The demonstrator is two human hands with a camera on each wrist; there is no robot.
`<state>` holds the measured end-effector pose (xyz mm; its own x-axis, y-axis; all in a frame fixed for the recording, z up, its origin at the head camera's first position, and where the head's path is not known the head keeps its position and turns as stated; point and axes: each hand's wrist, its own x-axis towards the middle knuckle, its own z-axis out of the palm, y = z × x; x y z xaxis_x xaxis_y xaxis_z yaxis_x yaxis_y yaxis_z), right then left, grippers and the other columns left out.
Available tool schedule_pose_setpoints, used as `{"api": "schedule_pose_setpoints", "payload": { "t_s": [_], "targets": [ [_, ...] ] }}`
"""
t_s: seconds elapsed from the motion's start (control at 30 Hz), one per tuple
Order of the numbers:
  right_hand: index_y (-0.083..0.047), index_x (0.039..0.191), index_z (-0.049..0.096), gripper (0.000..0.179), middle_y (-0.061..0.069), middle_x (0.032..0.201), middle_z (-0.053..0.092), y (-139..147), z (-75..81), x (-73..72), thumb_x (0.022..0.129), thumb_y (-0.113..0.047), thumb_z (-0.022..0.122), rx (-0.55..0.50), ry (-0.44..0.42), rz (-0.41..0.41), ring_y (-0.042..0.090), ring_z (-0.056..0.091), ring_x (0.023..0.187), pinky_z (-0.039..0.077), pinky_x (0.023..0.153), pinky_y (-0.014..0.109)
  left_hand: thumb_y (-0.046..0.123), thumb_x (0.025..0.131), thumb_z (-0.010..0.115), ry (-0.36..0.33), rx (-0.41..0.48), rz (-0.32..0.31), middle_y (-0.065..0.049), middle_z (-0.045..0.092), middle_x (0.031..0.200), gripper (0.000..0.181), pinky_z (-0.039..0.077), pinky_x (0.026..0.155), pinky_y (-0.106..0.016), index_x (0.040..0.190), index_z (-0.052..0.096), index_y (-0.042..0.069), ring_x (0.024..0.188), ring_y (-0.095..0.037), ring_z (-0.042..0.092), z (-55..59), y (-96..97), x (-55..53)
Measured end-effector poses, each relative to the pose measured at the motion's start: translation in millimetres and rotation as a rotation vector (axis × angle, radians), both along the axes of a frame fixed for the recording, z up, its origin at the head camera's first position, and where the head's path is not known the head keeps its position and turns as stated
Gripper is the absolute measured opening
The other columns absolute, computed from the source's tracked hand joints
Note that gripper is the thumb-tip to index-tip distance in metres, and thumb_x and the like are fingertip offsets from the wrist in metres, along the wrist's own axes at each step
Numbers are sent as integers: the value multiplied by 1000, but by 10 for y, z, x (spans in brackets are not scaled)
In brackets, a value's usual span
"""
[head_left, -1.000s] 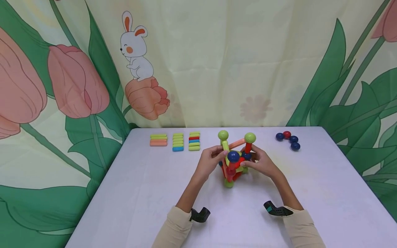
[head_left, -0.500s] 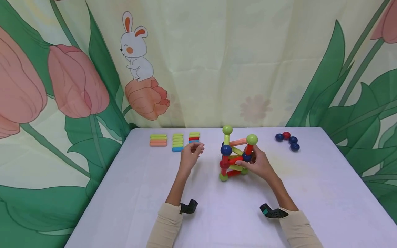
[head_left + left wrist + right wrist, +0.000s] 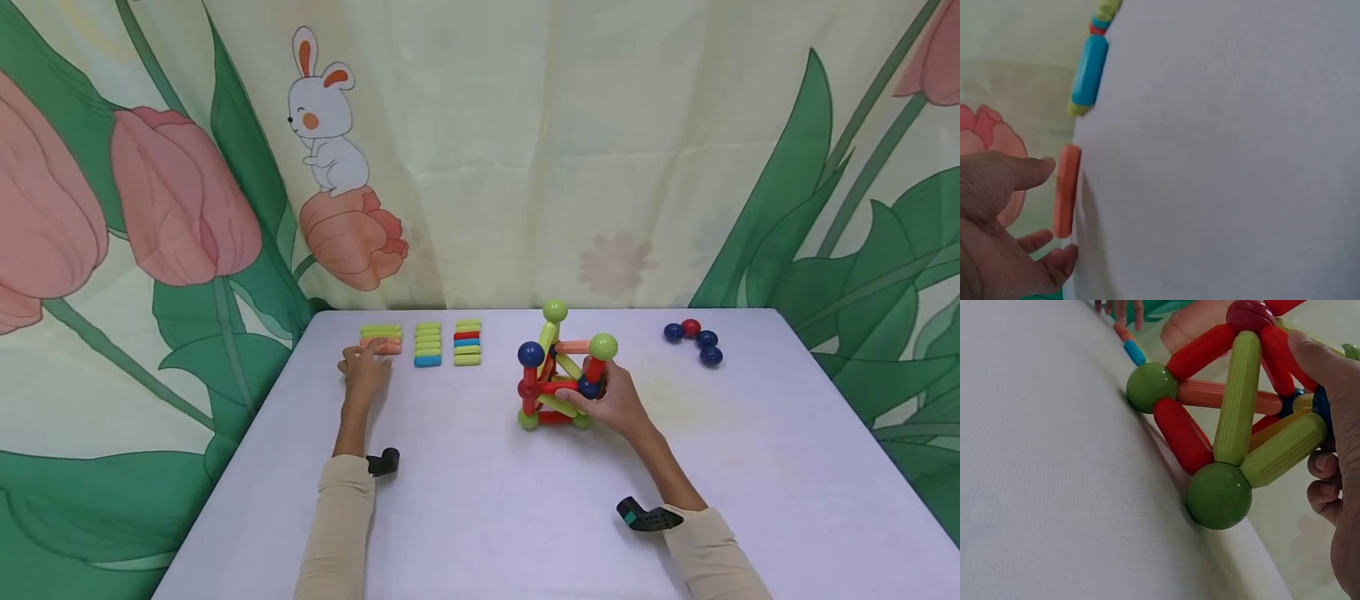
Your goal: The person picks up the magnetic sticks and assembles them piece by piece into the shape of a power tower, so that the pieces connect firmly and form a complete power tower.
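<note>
My right hand (image 3: 621,402) grips the right side of a frame built of magnetic sticks and balls (image 3: 528,388), with thumb and fingers around a dark blue ball and the sticks by it. The frame stands on the table, with green balls at its base and sticks in red, lime and orange. In the right wrist view a green ball (image 3: 1219,496) sits at a lower corner. Far to the left, my left hand (image 3: 365,371) is over the orange sticks (image 3: 393,347). The left wrist view has its thumb and fingers spread beside an orange stick (image 3: 1067,190), apart from it.
Right of the left hand lie one column of lime sticks over a blue stick (image 3: 427,362) and another column of mixed sticks (image 3: 467,350). Several loose balls (image 3: 706,339), dark blue and red, lie at the back right. A printed curtain (image 3: 495,167) hangs behind the table.
My left hand has let go of the frame and moved left to the orange sticks. The right hand keeps hold of the frame, which has turned and shifted slightly left.
</note>
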<state>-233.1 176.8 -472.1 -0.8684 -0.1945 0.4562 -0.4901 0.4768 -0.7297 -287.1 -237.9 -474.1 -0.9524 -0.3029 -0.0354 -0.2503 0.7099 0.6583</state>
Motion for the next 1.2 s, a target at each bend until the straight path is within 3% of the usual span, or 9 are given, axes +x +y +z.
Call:
{"api": "schedule_pose_setpoints", "payload": {
  "t_s": [0.17, 0.27, 0.57, 0.73, 0.83, 0.9, 0.97, 1.03, 1.2],
  "targets": [
    [-8, 104, 48, 47, -1, 76, 50, -29, -6, -8, 75, -17, 83, -27, 29, 22, 15, 54, 73, 50, 62, 23, 16, 99, 53, -116, -112, -59, -35, 17, 147, 50, 29, 106, -66, 148, 41, 18, 133, -52, 18, -13, -94, -27],
    [-8, 103, 48, 46, -2, 77, 50, -31, -8, -18, 75, -15, 83, -44, 40, 25, 15, 54, 74, 49, 63, 23, 14, 99, 53, -105, -143, -68, -35, 16, 147, 48, 29, 106, -67, 146, 44, 17, 133, -52, 18, 42, -91, -35],
    [-8, 104, 48, 47, -1, 77, 49, -38, -55, -17, 75, -13, 84, -64, 30, 40, 15, 53, 75, 47, 62, 23, 7, 96, 52, -112, -373, -147, -33, 42, 121, 18, 41, 91, -66, 109, 65, 7, 114, -50, 41, 86, -139, 23],
    [-7, 104, 49, 45, 0, 78, 52, -68, -52, -16, 75, -14, 83, -66, 42, 28, 16, 54, 77, 49, 64, 22, 6, 90, 64, -70, -443, -154, -30, 43, 115, 12, 47, 83, -57, 102, 68, 4, 105, -44, 45, 110, -85, 99],
    [-5, 103, 49, 45, 1, 78, 52, -97, -37, -2, 75, -12, 83, -56, 41, 18, 13, 53, 77, 48, 65, 21, 11, 88, 70, -94, -462, -180, -23, 51, 105, 12, 48, 72, -47, 98, 68, 5, 93, -36, 50, 152, -19, 162],
    [-4, 103, 50, 44, 2, 78, 53, -113, -29, 1, 75, -10, 83, -50, 43, 12, 10, 52, 76, 47, 64, 20, 19, 91, 69, -137, -421, -217, -17, 57, 99, 16, 46, 66, -40, 100, 67, 6, 86, -30, 53, 200, 45, 215],
    [-2, 102, 50, 43, 4, 76, 52, -133, -26, 9, 74, -7, 83, -48, 57, 20, 7, 49, 74, 46, 62, 21, 25, 93, 66, -169, -346, -281, -11, 61, 93, 18, 45, 63, -34, 101, 67, 8, 81, -24, 55, 248, 114, 289],
    [-1, 100, 51, 42, 5, 76, 52, -155, -9, 32, 73, -4, 82, -44, 84, 41, 6, 48, 70, 44, 57, 22, 25, 93, 65, -164, -258, -405, -7, 63, 89, 18, 45, 63, -30, 101, 67, 8, 78, -20, 56, 314, 201, 378],
    [4, 99, 51, 39, 6, 74, 51, -205, 188, 189, 72, 3, 79, -59, 161, 109, 15, 45, 57, 39, 47, 22, 22, 91, 69, -89, 30, -839, -2, 65, 91, 17, 51, 73, -26, 102, 67, 9, 84, -15, 59, 481, 612, 588]
  ]
}}
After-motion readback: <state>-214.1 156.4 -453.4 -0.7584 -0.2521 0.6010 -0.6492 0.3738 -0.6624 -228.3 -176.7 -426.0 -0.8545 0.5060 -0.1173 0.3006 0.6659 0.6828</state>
